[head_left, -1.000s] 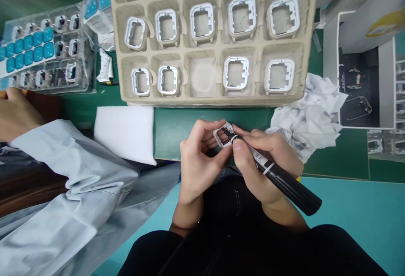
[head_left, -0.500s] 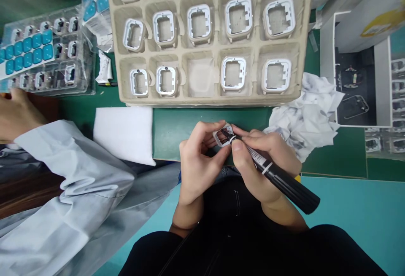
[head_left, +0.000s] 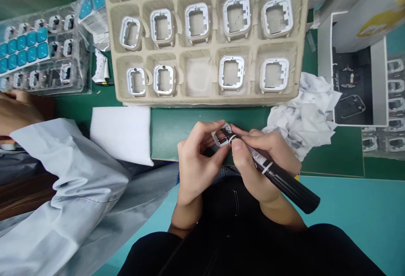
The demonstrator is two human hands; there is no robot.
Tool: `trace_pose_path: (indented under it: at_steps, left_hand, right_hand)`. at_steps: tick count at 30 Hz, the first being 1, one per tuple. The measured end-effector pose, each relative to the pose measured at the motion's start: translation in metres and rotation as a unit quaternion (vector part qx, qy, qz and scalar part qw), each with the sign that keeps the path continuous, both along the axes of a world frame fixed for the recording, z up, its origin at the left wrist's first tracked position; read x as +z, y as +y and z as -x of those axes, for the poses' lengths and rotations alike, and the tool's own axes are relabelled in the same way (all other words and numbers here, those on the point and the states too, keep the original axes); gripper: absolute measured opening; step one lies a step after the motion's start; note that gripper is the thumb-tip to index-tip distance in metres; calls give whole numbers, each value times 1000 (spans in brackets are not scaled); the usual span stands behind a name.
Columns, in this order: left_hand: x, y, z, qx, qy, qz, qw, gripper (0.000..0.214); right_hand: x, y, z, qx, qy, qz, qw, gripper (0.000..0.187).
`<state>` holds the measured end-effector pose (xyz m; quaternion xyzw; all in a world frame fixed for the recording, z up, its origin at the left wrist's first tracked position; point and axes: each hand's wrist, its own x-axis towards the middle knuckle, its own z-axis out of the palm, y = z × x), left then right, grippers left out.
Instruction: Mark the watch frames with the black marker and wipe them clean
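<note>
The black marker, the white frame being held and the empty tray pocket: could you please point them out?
black marker (head_left: 284,182): head view, middle of its barrel.
white frame (head_left: 217,135): head view, its left rim.
empty tray pocket (head_left: 198,76): head view, the pocket's bare floor.

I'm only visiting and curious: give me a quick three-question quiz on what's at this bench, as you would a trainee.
1. True or false: the right hand holds a marker with its tip at the frame pinched by the left hand.
2. How many white frames sit in the nearest row of the cardboard tray? A three, B four, C five.
3. Fill in: the crumpled paper lies to the ___ of the hands.
Key: 1 true; 2 B; 3 right.
</note>
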<state>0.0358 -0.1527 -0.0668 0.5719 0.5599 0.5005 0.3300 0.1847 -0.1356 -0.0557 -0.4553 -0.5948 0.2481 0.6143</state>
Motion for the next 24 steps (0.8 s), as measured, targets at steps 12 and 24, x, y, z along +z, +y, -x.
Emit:
trace_pose_path:
  at_steps: [12, 24]
  left_hand:
    - [8, 3, -3, -12, -140, 63, 988, 53]
    - [14, 9, 1, -17, -180, 108, 978, 65]
  right_hand:
    - [-8, -3, -1, -5, 9, -18, 1000, 14]
    - [0, -2, -26, 79, 13, 39, 996, 15]
